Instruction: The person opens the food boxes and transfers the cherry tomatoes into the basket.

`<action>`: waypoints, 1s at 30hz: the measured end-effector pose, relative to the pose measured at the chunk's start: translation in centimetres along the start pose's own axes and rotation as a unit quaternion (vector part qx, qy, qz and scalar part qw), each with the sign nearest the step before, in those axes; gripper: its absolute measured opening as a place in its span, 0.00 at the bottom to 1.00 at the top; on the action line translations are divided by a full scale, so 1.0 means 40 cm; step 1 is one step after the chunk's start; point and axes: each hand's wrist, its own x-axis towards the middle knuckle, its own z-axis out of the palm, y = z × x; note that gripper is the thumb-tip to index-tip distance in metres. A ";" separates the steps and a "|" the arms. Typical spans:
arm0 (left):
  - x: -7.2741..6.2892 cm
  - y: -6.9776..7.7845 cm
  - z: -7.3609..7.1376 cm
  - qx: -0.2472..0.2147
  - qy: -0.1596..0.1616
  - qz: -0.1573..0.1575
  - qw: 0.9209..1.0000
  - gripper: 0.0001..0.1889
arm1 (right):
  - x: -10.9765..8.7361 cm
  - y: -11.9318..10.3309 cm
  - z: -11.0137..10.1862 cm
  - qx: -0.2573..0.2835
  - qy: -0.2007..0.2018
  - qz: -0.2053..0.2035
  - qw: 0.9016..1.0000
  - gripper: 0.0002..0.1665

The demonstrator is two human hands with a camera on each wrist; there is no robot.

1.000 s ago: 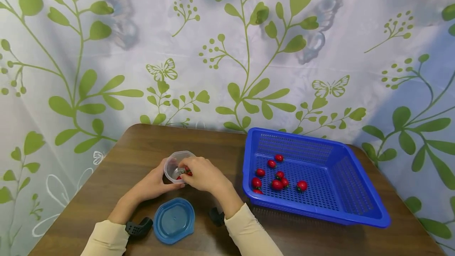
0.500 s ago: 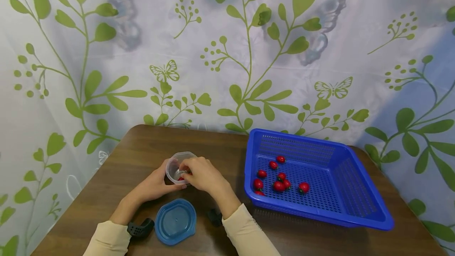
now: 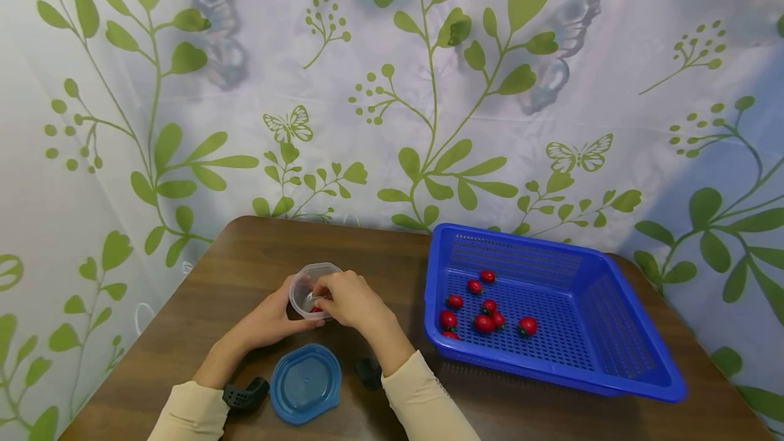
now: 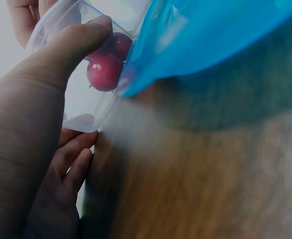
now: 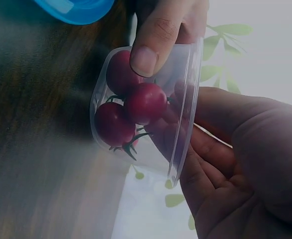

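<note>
My left hand (image 3: 272,318) grips a clear plastic container (image 3: 300,298) round its side, with the left thumb (image 5: 146,59) pressed on the outside wall. Several red cherry tomatoes (image 5: 146,102) with green stems lie in the container, bunched near its bottom. Curled fingers of my right hand (image 3: 349,301) reach over the rim into it, their tips right at the tomatoes; whether they pinch one I cannot tell. In the left wrist view, a cherry tomato (image 4: 105,72) shows through the plastic below the left thumb.
A blue lid (image 3: 306,384) lies on the brown wooden table (image 3: 257,243) between the forearms. To the right stands a blue perforated basket (image 3: 551,291) with several more cherry tomatoes (image 3: 484,323) in its left part. A patterned curtain (image 3: 392,87) hangs behind the table.
Red tomatoes seen under the right hand a second ago are now mostly hidden, with a little red under its fingertips. The whole head view has shifted slightly; the left hand keeps its grip.
</note>
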 end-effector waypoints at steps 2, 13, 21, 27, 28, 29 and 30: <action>0.000 0.000 0.002 -0.001 -0.001 0.000 1.000 0.48 | 0.000 -0.001 -0.001 0.000 -0.001 0.009 1.000 0.09; -0.002 0.000 0.006 -0.002 0.002 -0.011 1.000 0.50 | -0.002 0.000 0.000 0.000 -0.003 0.010 1.000 0.05; -0.003 0.001 0.006 -0.005 0.000 -0.014 1.000 0.49 | -0.002 0.002 0.002 -0.008 0.004 0.005 1.000 0.02; -0.003 0.000 0.005 -0.008 -0.003 -0.016 1.000 0.50 | -0.004 0.003 0.001 -0.001 0.004 0.002 1.000 0.02; -0.003 0.000 0.006 -0.008 -0.002 -0.015 1.000 0.50 | -0.004 0.004 0.001 0.000 0.004 0.000 1.000 0.02; -0.003 -0.002 0.006 -0.007 -0.002 -0.015 1.000 0.50 | -0.005 0.004 0.001 0.002 0.005 -0.002 1.000 0.02; -0.003 -0.003 0.007 -0.006 -0.001 -0.015 1.000 0.50 | -0.005 0.005 0.002 0.003 0.005 -0.004 1.000 0.02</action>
